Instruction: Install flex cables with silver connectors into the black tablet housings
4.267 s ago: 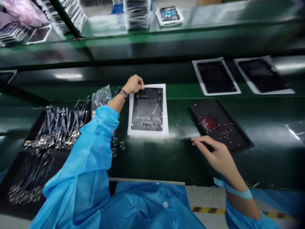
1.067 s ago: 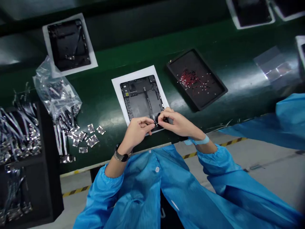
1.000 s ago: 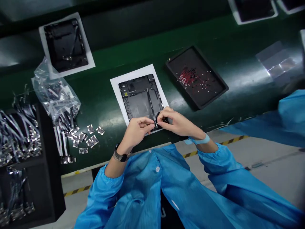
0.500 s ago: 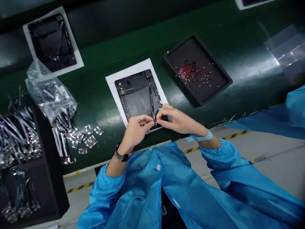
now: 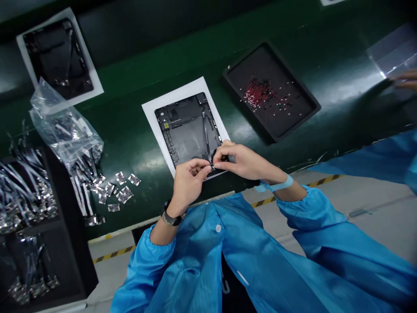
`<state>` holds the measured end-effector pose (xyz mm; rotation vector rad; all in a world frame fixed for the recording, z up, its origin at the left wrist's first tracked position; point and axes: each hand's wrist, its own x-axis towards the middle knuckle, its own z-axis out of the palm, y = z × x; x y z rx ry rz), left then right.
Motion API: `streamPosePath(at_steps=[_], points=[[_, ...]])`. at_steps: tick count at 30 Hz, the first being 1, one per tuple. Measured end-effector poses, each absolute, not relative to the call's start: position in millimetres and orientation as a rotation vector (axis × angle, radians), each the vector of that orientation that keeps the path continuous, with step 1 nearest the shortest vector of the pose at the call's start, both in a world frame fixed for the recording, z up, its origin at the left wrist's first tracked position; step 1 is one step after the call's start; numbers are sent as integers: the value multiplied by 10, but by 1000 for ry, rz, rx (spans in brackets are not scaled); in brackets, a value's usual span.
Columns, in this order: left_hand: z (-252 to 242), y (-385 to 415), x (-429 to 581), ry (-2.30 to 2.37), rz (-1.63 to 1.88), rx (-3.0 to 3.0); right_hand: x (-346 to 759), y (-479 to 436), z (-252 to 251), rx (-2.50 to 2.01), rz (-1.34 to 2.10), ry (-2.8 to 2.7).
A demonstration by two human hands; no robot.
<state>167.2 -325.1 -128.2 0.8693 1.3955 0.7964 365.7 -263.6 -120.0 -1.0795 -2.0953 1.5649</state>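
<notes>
A black tablet housing (image 5: 187, 128) lies on a white sheet (image 5: 150, 114) in front of me. A dark flex cable (image 5: 206, 135) runs down its right part to the lower edge. My left hand (image 5: 189, 179) is closed, with thumb and index finger pinched at the cable's lower end. From the other side my right hand (image 5: 239, 161) pinches at the same spot, its fingers curled. The fingertips of both hands nearly meet there and partly hide the small connector piece between them. The housing's lower right corner is covered by my right hand.
Right of the housing sits a black tray (image 5: 280, 124) of red-wired parts. Leftward are small circuit boards (image 5: 124, 194), a plastic bag (image 5: 67, 130) of flex cables, a black box (image 5: 73, 243) and another housing (image 5: 58, 56). A co-worker's hand (image 5: 407, 80) shows at the right edge.
Both my hands stay at the cable's lower end, with only slight finger shifts. A co-worker's hand has come into view at the right edge. The camera view has moved a little.
</notes>
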Motion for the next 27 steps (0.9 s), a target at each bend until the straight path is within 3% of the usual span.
streamPosePath(at_steps=[13,17,21,27], points=[[-1253,-3240,1684,1456,781,896,3617,-2648,-1245,-1148,1531,-2045],[-994,-3145,1416,1556,554,1356,3643,-2708,-1234,-1149,1440,-1927],[-799,-2696,1137,1821,360,1902,3728,-2777,-1259,-1274,1157,-1751],[-1124,-1491,915,1914,315,2074,3904,-2859,-1364,-1373,988,-1706]])
